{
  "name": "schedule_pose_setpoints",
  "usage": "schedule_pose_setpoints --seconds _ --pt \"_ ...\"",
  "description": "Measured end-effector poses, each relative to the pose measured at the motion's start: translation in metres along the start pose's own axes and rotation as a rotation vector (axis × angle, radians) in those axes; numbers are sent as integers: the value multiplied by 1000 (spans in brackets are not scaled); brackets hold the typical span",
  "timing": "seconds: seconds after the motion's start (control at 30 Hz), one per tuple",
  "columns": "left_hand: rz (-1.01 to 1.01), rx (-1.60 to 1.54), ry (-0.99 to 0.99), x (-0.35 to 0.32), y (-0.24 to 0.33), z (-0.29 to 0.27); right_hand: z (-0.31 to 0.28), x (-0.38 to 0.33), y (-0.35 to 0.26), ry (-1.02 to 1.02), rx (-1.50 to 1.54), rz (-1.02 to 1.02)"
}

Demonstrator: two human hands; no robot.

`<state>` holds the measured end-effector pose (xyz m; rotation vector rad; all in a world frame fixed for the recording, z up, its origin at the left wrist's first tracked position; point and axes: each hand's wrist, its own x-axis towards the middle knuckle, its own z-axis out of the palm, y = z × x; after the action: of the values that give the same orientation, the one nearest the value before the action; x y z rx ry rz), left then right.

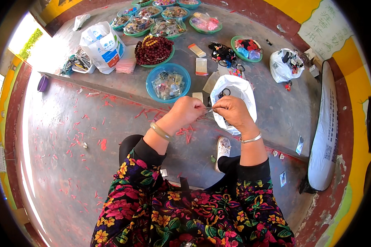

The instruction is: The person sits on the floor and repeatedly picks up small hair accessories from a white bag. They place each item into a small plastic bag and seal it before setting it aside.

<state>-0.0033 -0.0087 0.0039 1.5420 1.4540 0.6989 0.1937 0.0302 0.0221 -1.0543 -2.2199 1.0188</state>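
Note:
Both my hands meet in the middle of the view, fingertips nearly touching. My left hand (pixel 184 111), with a pale bangle on its wrist, is closed in a pinch. Opposite it, my right hand (pixel 235 113) pinches too, a silver bracelet on its wrist. Something thin and pale spans the small gap between the fingertips, too fine to name. Just beyond and partly under my right hand stands an open white bag (pixel 245 92) with black ring-shaped things inside. A blue basin (pixel 151 94) of small clear packets sits beyond my left hand.
Dark red beads (pixel 154 51) are heaped in a green basin. Several more filled basins stand behind. A white shopping bag (pixel 101 45) is at the far left, a smaller white bag (pixel 279 68) at the right. Red scraps litter the floor below a raised step. A long white sack (pixel 323 136) leans right.

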Motion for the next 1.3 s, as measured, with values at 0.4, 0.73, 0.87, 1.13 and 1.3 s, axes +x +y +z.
schedule_pose_setpoints --seconds 0.4,0.73,0.87,1.13,1.3 --pt "-236 -444 -110 2 -3 -7 1 1 -6 149 -79 -66" --pt "-259 -84 -41 4 3 1 30 -4 -32 119 -469 -428" --pt "-87 312 42 5 -12 10 36 -5 -26 65 -629 -381" --pt "2 332 78 2 -8 8 38 -6 -13 43 -735 -304" --pt "32 315 79 3 -3 8 40 -8 -13 -45 -724 -134"
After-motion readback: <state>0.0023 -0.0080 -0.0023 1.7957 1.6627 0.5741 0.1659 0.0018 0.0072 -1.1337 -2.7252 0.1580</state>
